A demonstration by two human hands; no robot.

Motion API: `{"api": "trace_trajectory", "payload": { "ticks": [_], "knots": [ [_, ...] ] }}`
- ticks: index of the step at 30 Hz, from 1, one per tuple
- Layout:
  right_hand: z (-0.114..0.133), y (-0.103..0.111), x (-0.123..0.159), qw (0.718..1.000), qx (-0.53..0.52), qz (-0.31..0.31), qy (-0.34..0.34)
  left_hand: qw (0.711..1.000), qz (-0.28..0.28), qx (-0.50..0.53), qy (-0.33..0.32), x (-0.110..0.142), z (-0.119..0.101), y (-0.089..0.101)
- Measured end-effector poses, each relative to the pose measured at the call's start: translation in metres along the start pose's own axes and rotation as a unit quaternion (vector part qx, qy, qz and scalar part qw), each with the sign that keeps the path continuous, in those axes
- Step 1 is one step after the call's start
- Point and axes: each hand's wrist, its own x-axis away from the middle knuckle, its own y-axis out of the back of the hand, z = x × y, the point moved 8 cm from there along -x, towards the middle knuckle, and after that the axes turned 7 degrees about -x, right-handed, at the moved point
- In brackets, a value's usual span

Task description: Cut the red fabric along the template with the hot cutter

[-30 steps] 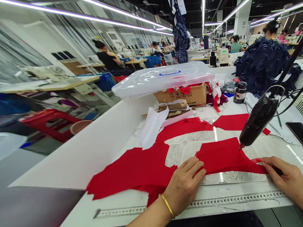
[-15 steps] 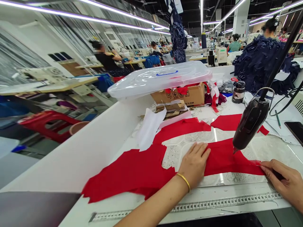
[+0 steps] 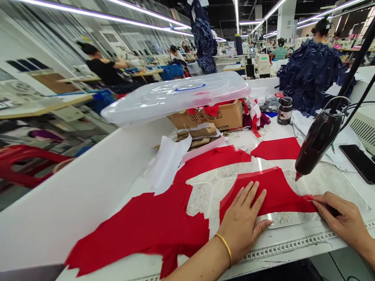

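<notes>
The left hand (image 3: 241, 226), grip spread, presses a red fabric panel (image 3: 263, 195); the right hand (image 3: 336, 214), grip pinching, holds its pointed end.

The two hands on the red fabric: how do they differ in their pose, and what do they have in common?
The left hand lies flat with its fingers spread on the red fabric, while the right hand is curled and pinches the fabric's right tip. The left hand presses near the middle of the piece; the right hand works at its end. The left wrist wears a gold bangle; the right wrist shows none. Both hands touch the same red piece.
</notes>
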Motion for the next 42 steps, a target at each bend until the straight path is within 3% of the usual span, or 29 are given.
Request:
{"api": "trace_trajectory", "payload": {
  "ticks": [8,18,25,31,37,42],
  "knots": [
    [0.014,0.0,-0.005,1.0,0.005,0.008,0.025,0.995,-0.046,-0.088,0.002,0.025,-0.014,0.0],
    [0.016,0.011,-0.003,0.996,0.046,-0.069,0.025,0.992,-0.044,-0.117,-0.003,0.018,-0.03,0.005],
    [0.023,0.003,0.001,0.994,0.079,-0.03,0.074,0.992,-0.018,-0.126,-0.006,0.014,-0.034,0.001],
    [0.016,-0.004,-0.002,0.992,0.119,-0.008,0.043,0.987,-0.052,-0.154,-0.013,0.014,-0.035,0.005],
    [0.017,-0.001,-0.019,0.997,0.064,-0.03,0.004,0.982,-0.091,-0.167,-0.016,0.014,-0.035,0.006],
    [0.024,-0.004,-0.037,0.998,0.015,-0.052,0.017,0.979,-0.102,-0.173,-0.026,0.015,-0.032,0.003]
  ]
}}
